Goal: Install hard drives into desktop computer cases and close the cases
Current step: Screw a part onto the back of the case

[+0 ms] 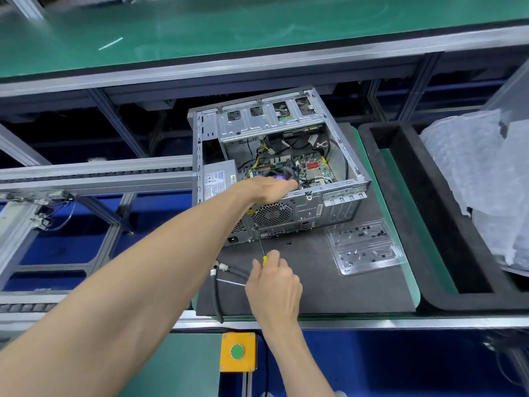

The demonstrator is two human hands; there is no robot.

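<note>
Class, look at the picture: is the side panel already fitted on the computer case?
No: the computer case lies open, its motherboard and cables exposed.

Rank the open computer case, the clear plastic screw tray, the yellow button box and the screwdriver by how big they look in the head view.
1. Open computer case
2. Clear plastic screw tray
3. Yellow button box, though it sits nearer the camera, so this is apparent size only
4. Screwdriver, partly hidden in the right hand
</note>
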